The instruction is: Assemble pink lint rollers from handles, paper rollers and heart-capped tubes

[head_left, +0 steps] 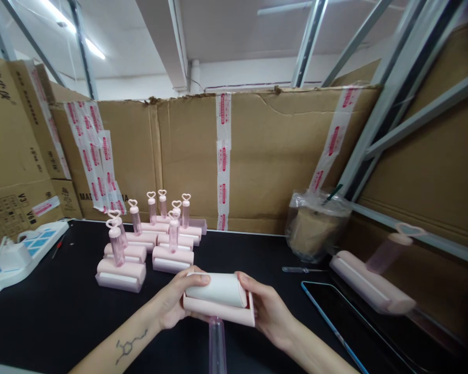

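Both of my hands grip a pink lint roller over the black table. My left hand (pixel 175 297) closes round its left end, thumb pressed on the white roll (pixel 220 289). At the other end my right hand (pixel 272 310) holds the pink frame (pixel 222 310), its thumb at the edge of the roll. A clear pinkish handle (pixel 217 345) points down toward me, its lower end cut off by the picture's edge. Most of my fingers are hidden behind the roller. Several similar lint rollers (pixel 120 274) with heart-shaped loops stand upright beyond my left hand.
On the right are another lint roller (pixel 374 283), a blue-edged phone (pixel 335 311), a thin clear tool (pixel 296 269) and a plastic-wrapped cup (pixel 314 228). A white power strip (pixel 35 254) lies at the left. Cardboard walls (pixel 273 156) and metal posts (pixel 374 119) surround the table.
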The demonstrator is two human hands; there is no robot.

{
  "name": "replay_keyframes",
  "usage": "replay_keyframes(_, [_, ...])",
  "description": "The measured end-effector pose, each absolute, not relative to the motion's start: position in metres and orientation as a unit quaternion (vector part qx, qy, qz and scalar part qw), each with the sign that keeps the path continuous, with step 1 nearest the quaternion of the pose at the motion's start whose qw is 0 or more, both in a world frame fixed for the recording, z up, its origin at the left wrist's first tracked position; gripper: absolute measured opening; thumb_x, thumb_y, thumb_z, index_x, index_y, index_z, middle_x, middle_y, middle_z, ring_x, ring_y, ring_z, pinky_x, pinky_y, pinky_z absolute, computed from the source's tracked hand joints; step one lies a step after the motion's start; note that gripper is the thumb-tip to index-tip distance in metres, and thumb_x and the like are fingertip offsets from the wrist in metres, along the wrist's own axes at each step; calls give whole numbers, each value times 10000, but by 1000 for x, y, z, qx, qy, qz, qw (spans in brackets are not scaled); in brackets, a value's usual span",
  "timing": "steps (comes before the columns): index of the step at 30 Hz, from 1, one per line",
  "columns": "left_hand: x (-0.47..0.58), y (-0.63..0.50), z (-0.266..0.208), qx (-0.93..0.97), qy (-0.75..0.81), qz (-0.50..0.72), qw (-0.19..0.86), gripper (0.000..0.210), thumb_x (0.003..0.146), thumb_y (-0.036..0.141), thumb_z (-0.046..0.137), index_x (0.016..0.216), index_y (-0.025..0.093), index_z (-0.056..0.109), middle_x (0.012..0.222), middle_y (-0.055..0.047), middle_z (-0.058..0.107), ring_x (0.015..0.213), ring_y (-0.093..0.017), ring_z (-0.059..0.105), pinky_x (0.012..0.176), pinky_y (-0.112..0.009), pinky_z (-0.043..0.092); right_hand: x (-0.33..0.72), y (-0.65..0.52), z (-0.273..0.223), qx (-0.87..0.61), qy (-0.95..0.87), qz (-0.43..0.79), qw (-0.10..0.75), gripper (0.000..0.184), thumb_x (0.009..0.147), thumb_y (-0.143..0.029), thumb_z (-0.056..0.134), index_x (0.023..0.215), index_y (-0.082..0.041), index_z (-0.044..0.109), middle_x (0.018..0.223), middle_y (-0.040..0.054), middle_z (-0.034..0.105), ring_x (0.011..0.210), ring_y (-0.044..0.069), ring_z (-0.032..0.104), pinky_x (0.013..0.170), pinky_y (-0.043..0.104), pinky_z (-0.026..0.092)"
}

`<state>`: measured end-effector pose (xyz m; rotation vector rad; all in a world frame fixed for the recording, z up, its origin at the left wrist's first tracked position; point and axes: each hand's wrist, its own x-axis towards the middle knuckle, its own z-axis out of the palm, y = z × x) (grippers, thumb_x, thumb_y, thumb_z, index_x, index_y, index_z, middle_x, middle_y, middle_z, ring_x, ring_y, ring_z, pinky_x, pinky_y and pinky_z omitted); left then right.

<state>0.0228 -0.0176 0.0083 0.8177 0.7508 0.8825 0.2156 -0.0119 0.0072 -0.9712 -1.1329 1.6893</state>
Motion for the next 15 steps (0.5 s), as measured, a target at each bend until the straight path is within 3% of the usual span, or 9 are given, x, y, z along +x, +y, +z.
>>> replay_keyframes(5, [21,-17,8,394,352,404,747,310,661,338,698,812,188,473,773,-22,595,700,-215,633,620,-416,544,213,-15,14,-405,-381,720,415,427,552,-466,738,600,-209,401,452,-90,361,388,59,245,407,207,121])
replay_keyframes(10, [20,-16,8,405,354,415,733,285,670,336,693,812,194,490,773,-12,577,723,-208,617,616,-391,541,212,-15,13,-392,-448,678,432,463,598,-531,703,582,-206,372,467,-90,307,399,56,196,399,208,105])
replay_keyframes(12, [20,-16,9,410,355,424,725,277,663,328,697,813,195,506,761,-6,564,727,-199,603,614,-376,540,215,-12,13,-392,-538,607,435,450,686,-556,627,553,-201,384,473,-78,305,409,65,213,396,212,131])
replay_keyframes(15, [19,-16,12,428,351,434,711,267,658,301,707,806,193,514,747,-5,558,731,-190,589,600,-336,533,223,-8,15,-405,-681,414,448,429,761,-508,579,501,-190,457,512,-32,413,480,103,364,432,228,264])
